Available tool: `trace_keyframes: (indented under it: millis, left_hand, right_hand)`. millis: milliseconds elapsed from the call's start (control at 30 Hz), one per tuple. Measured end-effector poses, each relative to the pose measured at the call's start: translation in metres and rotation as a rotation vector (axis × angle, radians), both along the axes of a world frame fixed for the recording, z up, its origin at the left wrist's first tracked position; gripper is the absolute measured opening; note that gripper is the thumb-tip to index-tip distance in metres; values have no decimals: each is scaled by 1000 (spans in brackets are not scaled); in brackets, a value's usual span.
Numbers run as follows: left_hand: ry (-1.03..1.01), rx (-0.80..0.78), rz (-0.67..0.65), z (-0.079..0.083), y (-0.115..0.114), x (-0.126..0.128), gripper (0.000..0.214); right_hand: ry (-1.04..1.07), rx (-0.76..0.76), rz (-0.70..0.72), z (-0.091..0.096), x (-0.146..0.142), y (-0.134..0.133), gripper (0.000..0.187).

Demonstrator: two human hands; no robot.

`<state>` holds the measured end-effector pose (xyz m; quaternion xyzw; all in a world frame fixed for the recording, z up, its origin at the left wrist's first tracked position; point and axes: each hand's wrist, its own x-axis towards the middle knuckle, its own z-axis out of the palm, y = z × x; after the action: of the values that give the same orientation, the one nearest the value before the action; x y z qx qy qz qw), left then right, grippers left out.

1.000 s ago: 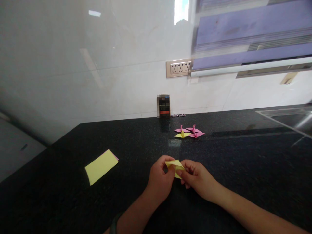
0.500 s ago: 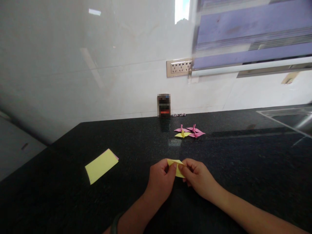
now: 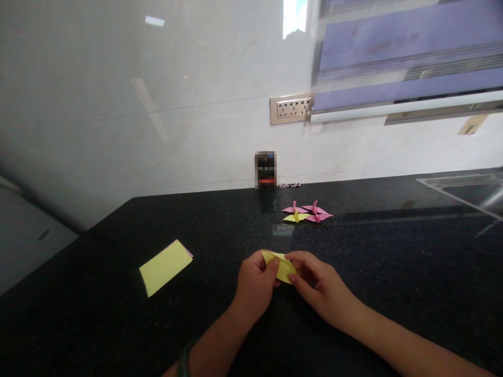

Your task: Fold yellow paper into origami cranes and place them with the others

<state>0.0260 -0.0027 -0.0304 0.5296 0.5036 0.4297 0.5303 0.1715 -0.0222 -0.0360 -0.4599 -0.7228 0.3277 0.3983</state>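
Note:
Between my hands, above the dark countertop [image 3: 220,230], is a folded piece of yellow paper [image 3: 283,270]. My left hand [image 3: 256,277] pinches its left side, thumb on top and fingers behind. At the right edge, my right hand [image 3: 320,285] holds the paper with thumb low and index finger high. Beyond my hands sit a yellow paper crane [image 3: 296,217] and three pink paper cranes [image 3: 319,217], close together. To the left lies a stack of yellow paper [image 3: 165,268], with a pink edge showing underneath.
A small dark blurred-out object [image 3: 266,170] stands against the tiled wall, with a patterned strip [image 3: 290,185] beside it. At the right is a sink edge [image 3: 456,196]. A socket panel [image 3: 291,109] and a purple blind [image 3: 393,47] are on the wall.
My right thumb has moved off the middle of the paper to its lower right edge, and the right fingers have opened wider. More of the paper's face shows; it has shifted slightly left.

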Motion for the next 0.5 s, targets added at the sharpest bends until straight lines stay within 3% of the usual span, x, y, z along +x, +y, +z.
trace_keyframes:
  millis: [167, 333, 500]
  left_hand:
    - [-56, -43, -55, -1, 1, -2, 23]
    - [-152, -151, -98, 3, 1, -4, 23]
    - [-223, -202, -151, 3, 4, -5, 22]
  right_hand:
    - [-274, 211, 122, 10, 8, -2, 35]
    - [-443, 287, 160, 8, 14, 1, 39]
    - [-478, 316, 181, 11, 15, 0, 38]
